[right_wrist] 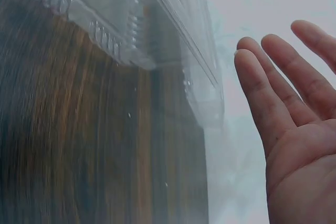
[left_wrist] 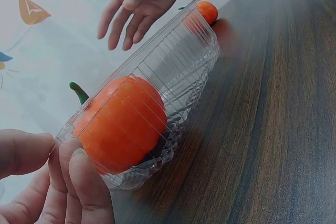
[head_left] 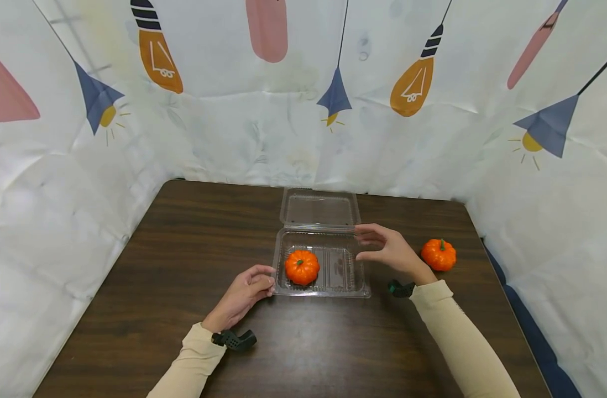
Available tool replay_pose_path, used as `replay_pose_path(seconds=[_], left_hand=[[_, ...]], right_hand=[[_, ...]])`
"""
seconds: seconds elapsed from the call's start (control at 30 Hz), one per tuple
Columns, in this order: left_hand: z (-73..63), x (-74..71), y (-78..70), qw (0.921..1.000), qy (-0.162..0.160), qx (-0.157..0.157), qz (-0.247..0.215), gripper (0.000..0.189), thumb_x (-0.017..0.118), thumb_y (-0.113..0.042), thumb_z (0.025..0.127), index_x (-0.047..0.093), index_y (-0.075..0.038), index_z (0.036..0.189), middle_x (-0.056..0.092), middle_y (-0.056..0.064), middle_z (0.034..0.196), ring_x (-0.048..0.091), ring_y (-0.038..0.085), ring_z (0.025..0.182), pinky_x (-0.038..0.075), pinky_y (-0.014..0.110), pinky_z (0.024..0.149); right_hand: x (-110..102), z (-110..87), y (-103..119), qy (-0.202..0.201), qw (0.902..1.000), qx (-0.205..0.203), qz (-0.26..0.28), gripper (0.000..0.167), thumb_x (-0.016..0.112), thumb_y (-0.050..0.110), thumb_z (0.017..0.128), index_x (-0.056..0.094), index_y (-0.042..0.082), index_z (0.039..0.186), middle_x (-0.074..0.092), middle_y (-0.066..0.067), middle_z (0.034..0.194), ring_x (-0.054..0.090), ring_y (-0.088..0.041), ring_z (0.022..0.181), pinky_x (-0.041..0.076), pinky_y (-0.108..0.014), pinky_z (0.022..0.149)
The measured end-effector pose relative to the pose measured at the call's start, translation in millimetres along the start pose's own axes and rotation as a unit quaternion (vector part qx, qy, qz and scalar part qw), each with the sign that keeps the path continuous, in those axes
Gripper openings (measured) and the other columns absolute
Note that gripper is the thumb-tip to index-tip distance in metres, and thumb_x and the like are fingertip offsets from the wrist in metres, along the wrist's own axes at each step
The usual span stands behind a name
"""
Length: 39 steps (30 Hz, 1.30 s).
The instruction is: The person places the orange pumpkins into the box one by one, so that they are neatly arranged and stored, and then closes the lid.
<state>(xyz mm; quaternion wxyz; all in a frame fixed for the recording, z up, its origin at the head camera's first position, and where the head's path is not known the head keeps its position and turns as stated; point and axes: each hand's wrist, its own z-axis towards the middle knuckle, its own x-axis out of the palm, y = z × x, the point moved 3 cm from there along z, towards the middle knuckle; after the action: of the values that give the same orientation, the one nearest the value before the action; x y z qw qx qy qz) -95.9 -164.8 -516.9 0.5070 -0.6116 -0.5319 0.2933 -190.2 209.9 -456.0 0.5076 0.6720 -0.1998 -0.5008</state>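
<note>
Left grip (head_left: 246, 293): clamped on the clear plastic clamshell, thumb and fingers pinching its rim at the left, towards the near corner.
Right grip (head_left: 387, 249): thumb and fingers apart, fairly straight, holding nothing, just beside the tray's right far part (the right wrist view shows a gap between fingertips and plastic).
Clear plastic clamshell (head_left: 328, 294): upright on the worktop (head_left: 303, 348) between the two hands, its long axis running left to right.
Hinged lid (head_left: 320, 210): folded back from the tray's far edge.
Boxed pumpkin (head_left: 302, 267): orange, in the left half of the tray, green stem up; it is round, with no clear long axis, and the left grip is nearer.
Loose pumpkin (head_left: 438, 255): on the worktop, right of the clamshell and well apart from it, just beyond the right wrist; the right grip is clearly nearer, with its fingers pointing left, away from it.
In between: the right grip and the tray's right wall, both between the two pumpkins.
Around: a dark wristband on each arm, and a lamp-print curtain (head_left: 263, 127) behind (creased in places).
</note>
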Motion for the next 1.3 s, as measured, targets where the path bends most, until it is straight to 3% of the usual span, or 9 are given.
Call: replay_pose_path(seconds=[0.27,0.4,0.57,0.63,0.83,1.3], left_hand=[[0.1,-0.3,0.5,1.0,0.004,0.006,-0.003,0.048,0.064,-0.016,0.103,0.044,0.006,0.141,0.068,-0.005,0.098,0.063,0.011,0.09,0.059,0.022,0.089],[0.8,-0.6,1.6,0.9999,0.009,0.006,-0.006,0.049,0.063,-0.016,0.103,0.043,0.007,0.142,0.068,-0.005,0.098,0.063,0.01,0.09,0.059,0.022,0.089],[1.6,-0.2,0.7,1.0,0.006,0.003,-0.007,0.046,0.063,-0.015,0.103,0.045,0.005,0.141,0.068,-0.005,0.096,0.063,0.012,0.09,0.059,0.024,0.089],[1.2,0.0,-0.2,1.0,0.007,0.002,-0.005,0.045,0.062,-0.015,0.104,0.045,0.004,0.14,0.068,-0.005,0.096,0.063,0.012,0.09,0.059,0.024,0.089],[1.1,-0.7,-0.8,0.9999,0.009,0.0,-0.007,0.044,0.062,-0.015,0.104,0.045,0.004,0.14,0.068,-0.005,0.096,0.063,0.011,0.089,0.059,0.024,0.089],[3.7,-1.6,2.1,0.9999,0.005,-0.003,-0.011,0.044,0.063,-0.015,0.103,0.046,0.003,0.14,0.068,-0.005,0.095,0.063,0.011,0.089,0.059,0.023,0.088]], right_hand=[[-21,-11.5,3,-0.035,0.9993,0.013,-0.002,0.069,0.085,0.023,0.085,0.055,0.018,0.147,0.059,-0.01,0.149,0.062,-0.032,0.132,0.052,-0.042,0.109],[-33,-15.8,5,-0.052,0.9986,0.008,-0.01,0.068,0.086,0.021,0.085,0.056,0.02,0.146,0.059,-0.008,0.148,0.065,-0.013,0.127,0.053,-0.04,0.108],[-50,-23.3,5,-0.072,0.9966,0.008,-0.041,0.068,0.084,0.021,0.087,0.055,0.021,0.148,0.058,-0.01,0.149,0.062,0.007,0.119,0.054,-0.018,0.101],[-57,-27.7,5,-0.082,0.9951,0.013,-0.054,0.067,0.084,0.023,0.088,0.054,0.021,0.148,0.058,-0.01,0.149,0.062,0.006,0.119,0.052,-0.011,0.098],[-74,-40.7,2,-0.115,0.9898,0.042,-0.073,0.066,0.083,0.026,0.088,0.054,0.024,0.147,0.059,-0.006,0.146,0.061,0.009,0.117,0.051,-0.01,0.097],[-101,-67.3,-9,-0.162,0.983,0.068,-0.053,0.064,0.081,0.02,0.09,0.053,0.022,0.148,0.062,0.021,0.132,0.061,0.012,0.115,0.05,-0.006,0.095]])
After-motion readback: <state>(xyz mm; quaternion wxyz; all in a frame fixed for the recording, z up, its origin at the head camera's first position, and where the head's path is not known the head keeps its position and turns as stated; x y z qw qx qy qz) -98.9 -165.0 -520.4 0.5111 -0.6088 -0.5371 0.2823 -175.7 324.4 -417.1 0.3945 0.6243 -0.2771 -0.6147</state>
